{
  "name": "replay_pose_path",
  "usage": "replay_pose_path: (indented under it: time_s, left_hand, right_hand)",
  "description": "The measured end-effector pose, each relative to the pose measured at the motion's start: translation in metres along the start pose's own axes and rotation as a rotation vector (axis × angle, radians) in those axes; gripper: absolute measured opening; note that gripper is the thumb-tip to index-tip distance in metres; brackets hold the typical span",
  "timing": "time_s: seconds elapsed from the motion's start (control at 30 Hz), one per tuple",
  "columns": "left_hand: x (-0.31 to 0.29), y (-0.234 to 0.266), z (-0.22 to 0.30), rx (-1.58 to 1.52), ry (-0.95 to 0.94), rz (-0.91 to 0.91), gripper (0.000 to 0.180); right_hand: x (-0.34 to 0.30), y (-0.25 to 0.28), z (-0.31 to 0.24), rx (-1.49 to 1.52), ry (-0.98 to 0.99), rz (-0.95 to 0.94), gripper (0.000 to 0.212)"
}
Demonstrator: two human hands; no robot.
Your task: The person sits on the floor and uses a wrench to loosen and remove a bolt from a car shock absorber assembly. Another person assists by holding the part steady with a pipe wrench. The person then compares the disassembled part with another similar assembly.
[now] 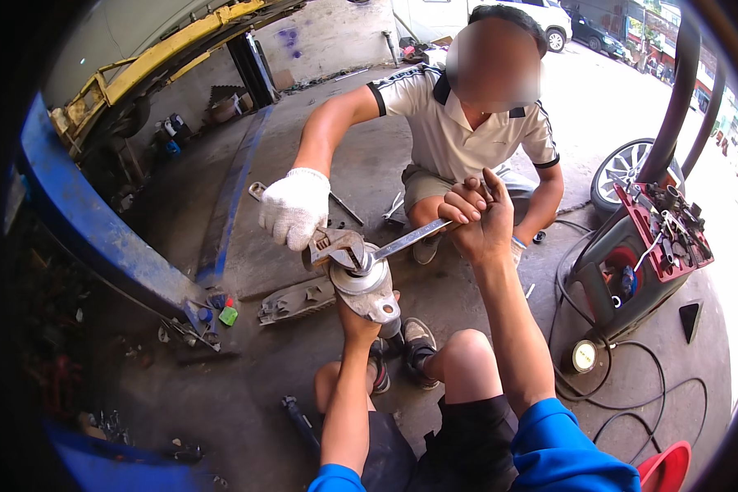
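Observation:
My left hand [359,325] is closed around the underside of a grey cast metal part [375,297] with a round top and a bolt-hole ear. My right hand [482,215] grips the far end of a long steel wrench [414,239], its index finger raised. The wrench's other end sits at the middle of the round top. Facing me, a crouching person has a white-gloved hand [293,207] on an adjustable wrench [340,248], whose jaw also meets the top of the part. What the jaws grip is partly hidden.
A blue lift post [98,217] leans in at left. On the right stand a tool stand with a red tray [671,225] of tools, a wheel [627,170], a dark hose [562,283] and a round gauge [584,356]. A flat metal piece [297,301] lies behind the part.

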State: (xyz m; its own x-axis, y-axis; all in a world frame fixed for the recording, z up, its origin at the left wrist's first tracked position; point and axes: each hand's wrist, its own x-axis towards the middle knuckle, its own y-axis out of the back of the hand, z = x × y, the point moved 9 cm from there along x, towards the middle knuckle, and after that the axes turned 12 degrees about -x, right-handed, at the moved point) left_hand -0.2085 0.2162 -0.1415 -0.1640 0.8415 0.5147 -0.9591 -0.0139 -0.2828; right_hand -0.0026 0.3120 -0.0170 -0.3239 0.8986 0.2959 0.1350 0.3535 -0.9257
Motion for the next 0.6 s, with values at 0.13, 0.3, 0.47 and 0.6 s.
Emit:
replay_pose_path:
  time_s: [0.13,0.3,0.47,0.6]
  left_hand:
    - [-0.003,-0.003,0.002,0.015,0.027,-0.015,0.063]
    - [0.001,0.005,0.015,0.127,-0.091,-0.015,0.065]
    - [0.003,0.014,0.023,0.276,-0.165,-0.009,0.068]
    - [0.004,0.019,0.019,0.196,-0.106,0.038,0.068]
  right_hand:
    - [0.002,-0.008,0.006,-0.054,-0.06,-0.089,0.038]
    - [0.005,0.006,0.01,-0.088,-0.009,0.083,0.036]
    - [-0.004,-0.003,0.014,-0.159,0.104,0.176,0.037]
    - [-0.025,-0.009,0.015,-0.162,0.203,0.227,0.038]
